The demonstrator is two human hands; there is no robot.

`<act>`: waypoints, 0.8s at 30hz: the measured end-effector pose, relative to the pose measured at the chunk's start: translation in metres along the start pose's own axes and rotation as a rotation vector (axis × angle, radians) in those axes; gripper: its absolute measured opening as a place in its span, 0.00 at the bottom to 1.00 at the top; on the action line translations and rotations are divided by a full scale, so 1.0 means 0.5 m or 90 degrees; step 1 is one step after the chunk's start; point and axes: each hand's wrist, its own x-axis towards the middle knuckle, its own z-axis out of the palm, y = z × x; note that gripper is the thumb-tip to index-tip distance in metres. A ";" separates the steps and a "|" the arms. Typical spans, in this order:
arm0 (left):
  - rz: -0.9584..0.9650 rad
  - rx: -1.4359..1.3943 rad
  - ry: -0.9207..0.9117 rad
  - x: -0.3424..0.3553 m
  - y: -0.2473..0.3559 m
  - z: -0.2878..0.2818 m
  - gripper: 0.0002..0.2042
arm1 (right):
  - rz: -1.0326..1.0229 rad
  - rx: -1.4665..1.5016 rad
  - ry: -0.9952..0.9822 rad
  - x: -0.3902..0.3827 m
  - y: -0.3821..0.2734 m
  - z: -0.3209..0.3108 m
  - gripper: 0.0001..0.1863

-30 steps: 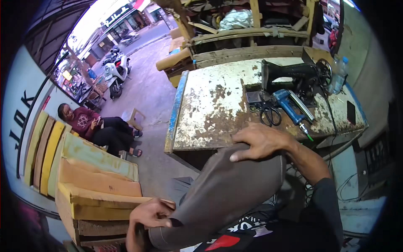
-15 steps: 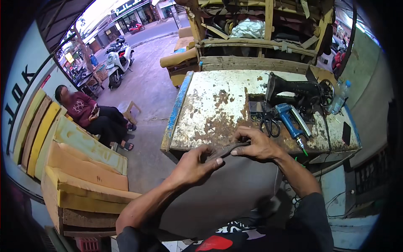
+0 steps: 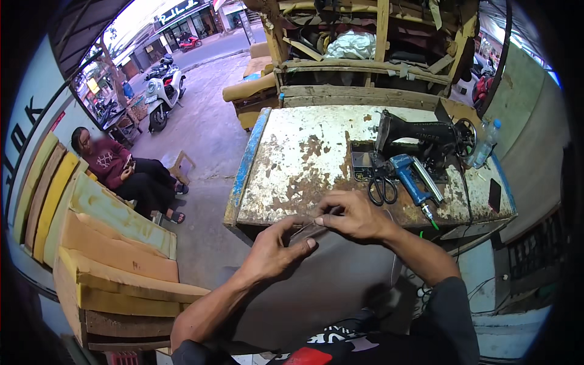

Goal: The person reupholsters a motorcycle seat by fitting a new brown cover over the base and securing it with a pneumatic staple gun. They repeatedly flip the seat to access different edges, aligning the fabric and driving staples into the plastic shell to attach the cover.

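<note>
A dark grey-brown sheet of upholstery material (image 3: 331,274) hangs over my lap, its upper edge raised at the front of a worn table. My left hand (image 3: 271,252) grips that edge between thumb and fingers. Close to its right, my right hand (image 3: 356,216) pinches the same edge between thumb and bent forefinger. Whether something small sits in that pinch cannot be made out. Just beyond my right hand lie black-handled scissors (image 3: 382,190). Beside them rests a blue air staple gun (image 3: 412,179) with a green hose end.
A black sewing machine (image 3: 420,131) stands on the peeling white table (image 3: 286,143), near a plastic bottle (image 3: 486,146) and a dark flat rectangle (image 3: 494,194). Foam-padded seat frames (image 3: 121,255) are at left, where a person (image 3: 109,161) sits. A wooden rack (image 3: 380,36) stands behind.
The rolled fold of material between my hands has flattened out of sight. My right hand has shifted left along the edge, with its fingers drawn closer together. The whole view has turned slightly.
</note>
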 end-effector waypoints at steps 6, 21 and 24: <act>-0.027 0.006 0.040 0.009 -0.021 -0.012 0.21 | -0.004 -0.263 0.418 0.012 0.028 -0.051 0.09; 0.152 0.506 0.284 0.021 -0.021 0.040 0.15 | -0.018 -0.085 -0.044 0.025 0.036 0.013 0.20; 0.161 0.493 0.308 0.018 -0.023 0.043 0.14 | 0.045 -0.035 -0.109 0.037 0.013 0.000 0.19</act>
